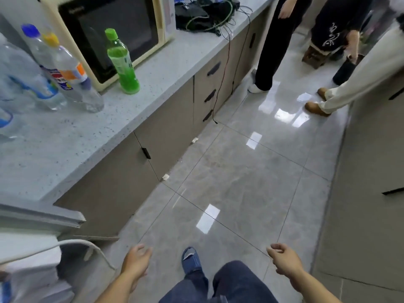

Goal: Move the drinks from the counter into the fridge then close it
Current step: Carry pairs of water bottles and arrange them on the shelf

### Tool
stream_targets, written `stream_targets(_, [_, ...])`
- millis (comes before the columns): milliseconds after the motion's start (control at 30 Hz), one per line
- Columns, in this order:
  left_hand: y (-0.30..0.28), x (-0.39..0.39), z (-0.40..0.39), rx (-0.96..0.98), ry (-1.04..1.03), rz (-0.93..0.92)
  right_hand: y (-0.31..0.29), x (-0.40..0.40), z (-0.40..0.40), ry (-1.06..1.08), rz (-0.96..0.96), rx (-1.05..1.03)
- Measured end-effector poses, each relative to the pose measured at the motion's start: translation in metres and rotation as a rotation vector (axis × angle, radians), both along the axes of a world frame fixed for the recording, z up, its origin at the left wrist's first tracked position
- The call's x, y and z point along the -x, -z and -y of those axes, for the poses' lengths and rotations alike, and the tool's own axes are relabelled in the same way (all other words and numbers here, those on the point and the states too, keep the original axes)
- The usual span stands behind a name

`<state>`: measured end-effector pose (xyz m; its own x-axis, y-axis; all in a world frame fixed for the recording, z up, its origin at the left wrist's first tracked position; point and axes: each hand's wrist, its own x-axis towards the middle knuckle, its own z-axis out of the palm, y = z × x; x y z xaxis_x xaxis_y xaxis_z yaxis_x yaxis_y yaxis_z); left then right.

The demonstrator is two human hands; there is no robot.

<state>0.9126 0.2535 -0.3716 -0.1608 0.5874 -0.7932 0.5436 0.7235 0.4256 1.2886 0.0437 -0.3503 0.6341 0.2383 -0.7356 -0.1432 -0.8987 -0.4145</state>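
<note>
A person stood on the glossy tiled floor (251,171) beside a speckled counter (91,138) with both hands low at the bottom of the frame, the left hand (136,262) loosely open and holding nothing, the right hand (284,260) half curled with fingers bent inward and also holding nothing. The drinks waited at the upper left of the frame: a green-capped bottle (122,62) of bright green liquid, nearly full, stood upright just in front of a cream microwave (109,33), while a clear bottle with a yellow cap (72,73) and one with a blue cap (41,68) stood close together to its left, with more clear bottles (13,84) blurred at the frame's edge; their number could not be told. All appeared to hold liquid, so each would likely feel weighty for its size, its thin plastic giving slightly under a squeeze and smooth to the touch; the labelled middle or the narrower neck below the cap looked the surest hold. At lower left, the edge of what seemed an open fridge door (43,215) projected below the counter, its shelves out of view. Bystanders' legs (275,44) filled the upper right.
</note>
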Motion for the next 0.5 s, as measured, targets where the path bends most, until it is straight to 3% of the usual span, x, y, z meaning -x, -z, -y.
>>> stream_targets(233, [-0.028,-0.059,-0.056,-0.126,-0.099,0.077,0.01,-0.068,-0.068,-0.176,-0.018,0.076])
stream_targets(500, [-0.038,-0.074,-0.058,-0.106,-0.363,-0.137,0.016,-0.137,-0.205,-0.441,0.023,0.043])
